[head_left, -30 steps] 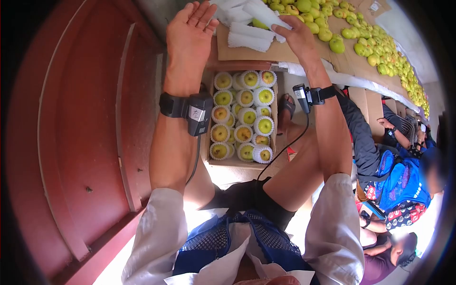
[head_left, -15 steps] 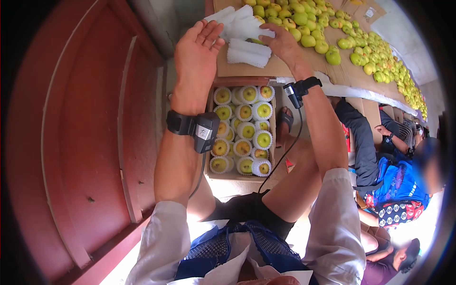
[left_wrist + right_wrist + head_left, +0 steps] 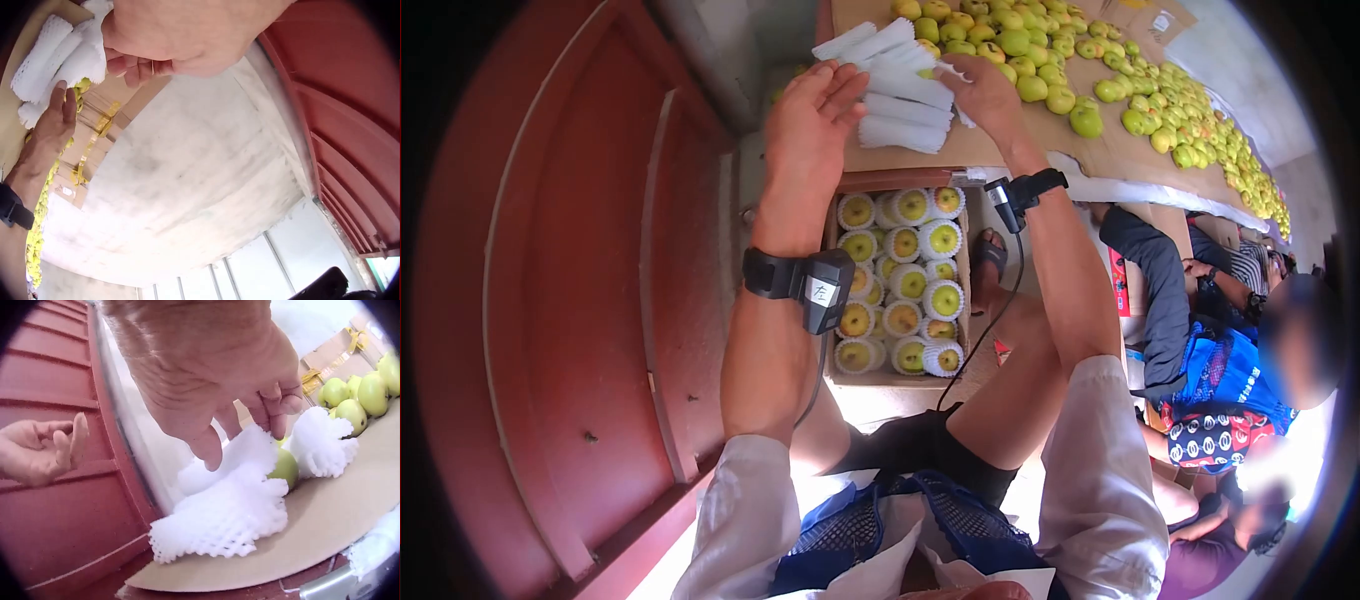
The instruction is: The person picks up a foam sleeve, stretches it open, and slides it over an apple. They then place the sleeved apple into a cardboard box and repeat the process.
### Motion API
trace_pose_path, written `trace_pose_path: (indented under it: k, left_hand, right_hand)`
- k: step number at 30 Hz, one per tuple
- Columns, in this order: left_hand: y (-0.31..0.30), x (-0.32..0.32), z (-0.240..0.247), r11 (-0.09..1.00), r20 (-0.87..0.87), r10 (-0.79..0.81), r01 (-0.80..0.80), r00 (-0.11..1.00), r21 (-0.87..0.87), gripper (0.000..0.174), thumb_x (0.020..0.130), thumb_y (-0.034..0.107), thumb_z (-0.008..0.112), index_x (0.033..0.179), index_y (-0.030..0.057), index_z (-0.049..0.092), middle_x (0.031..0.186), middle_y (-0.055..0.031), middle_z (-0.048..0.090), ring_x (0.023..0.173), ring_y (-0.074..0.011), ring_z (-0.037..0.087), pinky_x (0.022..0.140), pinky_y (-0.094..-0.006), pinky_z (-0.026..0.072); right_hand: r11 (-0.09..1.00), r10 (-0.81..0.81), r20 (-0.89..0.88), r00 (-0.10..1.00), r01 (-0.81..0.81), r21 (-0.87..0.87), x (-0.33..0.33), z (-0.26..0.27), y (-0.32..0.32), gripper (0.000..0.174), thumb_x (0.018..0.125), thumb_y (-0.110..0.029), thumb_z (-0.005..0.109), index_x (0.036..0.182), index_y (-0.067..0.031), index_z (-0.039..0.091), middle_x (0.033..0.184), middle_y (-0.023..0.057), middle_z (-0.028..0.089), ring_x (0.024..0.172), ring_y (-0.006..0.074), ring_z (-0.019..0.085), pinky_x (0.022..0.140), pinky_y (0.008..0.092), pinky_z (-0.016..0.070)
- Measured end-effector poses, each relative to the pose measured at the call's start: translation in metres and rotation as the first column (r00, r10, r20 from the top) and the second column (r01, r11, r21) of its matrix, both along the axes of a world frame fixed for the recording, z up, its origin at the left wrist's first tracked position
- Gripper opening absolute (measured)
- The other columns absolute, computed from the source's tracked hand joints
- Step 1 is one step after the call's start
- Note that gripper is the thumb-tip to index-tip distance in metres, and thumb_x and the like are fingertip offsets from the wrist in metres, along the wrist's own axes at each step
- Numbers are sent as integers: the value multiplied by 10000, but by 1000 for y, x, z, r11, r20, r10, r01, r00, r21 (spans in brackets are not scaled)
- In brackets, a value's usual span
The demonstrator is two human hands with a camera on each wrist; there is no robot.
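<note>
White foam net sleeves [image 3: 905, 80] [image 3: 225, 509] lie in a loose pile on the cardboard-covered surface [image 3: 1000, 140]. My left hand [image 3: 815, 120] is at the pile's left side, palm turned up and fingers loosely bent, holding nothing in the right wrist view [image 3: 44, 453]. My right hand [image 3: 990, 100] reaches over the pile's right side. In the right wrist view this hand [image 3: 212, 375] has thumb and fingers spread apart, fingertips at the foam. A green apple [image 3: 285, 467] shows between sleeves beneath it.
Many loose green apples [image 3: 1040, 60] cover the surface to the right. A box of apples in foam nets [image 3: 908, 285] stands below, between my legs. A red door [image 3: 550, 300] is at the left. Other people [image 3: 1230, 370] sit at the right.
The sleeves by my right hand have shifted and fanned out leftward. My left hand has come down beside the pile. The view has tilted and moved slightly.
</note>
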State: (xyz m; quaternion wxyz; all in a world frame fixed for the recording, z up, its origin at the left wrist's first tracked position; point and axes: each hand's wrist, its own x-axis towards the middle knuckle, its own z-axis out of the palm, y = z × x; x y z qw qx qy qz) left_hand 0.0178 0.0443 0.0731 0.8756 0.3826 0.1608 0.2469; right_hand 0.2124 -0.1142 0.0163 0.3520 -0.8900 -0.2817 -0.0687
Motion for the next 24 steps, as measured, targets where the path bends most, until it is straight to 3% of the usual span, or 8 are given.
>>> trace_pose_path:
  k: [4,5,8,11,14,17,20,24]
  left_hand:
    - [3,-1,-2,1000,4,-1,1,1000,2,208,993,132,589,1157,4,590,1174,-144,658,1166,-293,634,866,-374,494]
    - [3,-1,-2,1000,3,-5,5,1000,3,204,991,129,592,1154,6,592,1172,-143,658,1168,-293,633,867,-373,494]
    - [4,-2,-3,1000,4,-14,14,1000,8,195,987,121,600,1149,12,595,1170,-142,658,1177,-291,626,870,-374,494]
    - [1,-1,-4,1000,1,-24,24,1000,12,192,988,119,601,1149,16,596,1172,-143,655,1185,-287,617,871,-375,495]
    - [-6,-3,-4,999,-9,-34,34,999,28,191,993,126,594,1150,17,598,1176,-146,651,1186,-285,611,868,-374,496]
    - [-13,-4,-3,998,-18,-49,50,999,50,195,998,132,587,1153,15,600,1181,-147,647,1183,-286,611,864,-372,497]
    - [-21,-8,-1,996,-21,-49,51,999,72,199,1001,132,581,1158,11,601,1186,-146,647,1180,-286,612,861,-368,497]
    - [-30,-16,-4,993,-5,-63,64,998,99,199,1001,125,579,1161,8,601,1185,-140,651,1172,-273,616,856,-365,498]
  right_hand:
    - [946,-66,30,997,53,321,46,-25,-29,362,935,-357,593,1152,-103,730,1087,164,732,1021,360,686,895,418,527]
    - [950,-112,114,987,72,305,59,-34,-36,327,932,-316,583,1101,-87,743,1046,169,734,1021,364,681,886,404,525]
    - [967,-147,49,988,133,220,69,-49,-60,313,909,-304,593,1066,-86,753,1019,166,740,1015,362,687,881,405,525]
    - [958,-183,-130,974,207,200,65,-62,-70,324,884,-325,608,1035,-83,760,1015,167,742,998,358,694,873,412,527]
    - [959,-140,-132,981,168,228,77,-92,-74,350,861,-345,623,1039,-77,760,1016,181,742,997,350,700,873,412,527]
    - [943,-211,-281,936,271,194,64,-80,-68,358,852,-338,632,1053,-69,757,1033,194,738,1009,351,697,876,408,526]
    - [970,-117,-334,935,180,163,56,-62,-65,355,850,-312,614,1071,-71,755,1056,199,735,1033,354,693,891,402,524]
    - [968,-169,-349,922,222,116,49,-61,-58,340,849,-285,603,1065,-72,756,1072,203,733,1047,354,691,906,401,524]
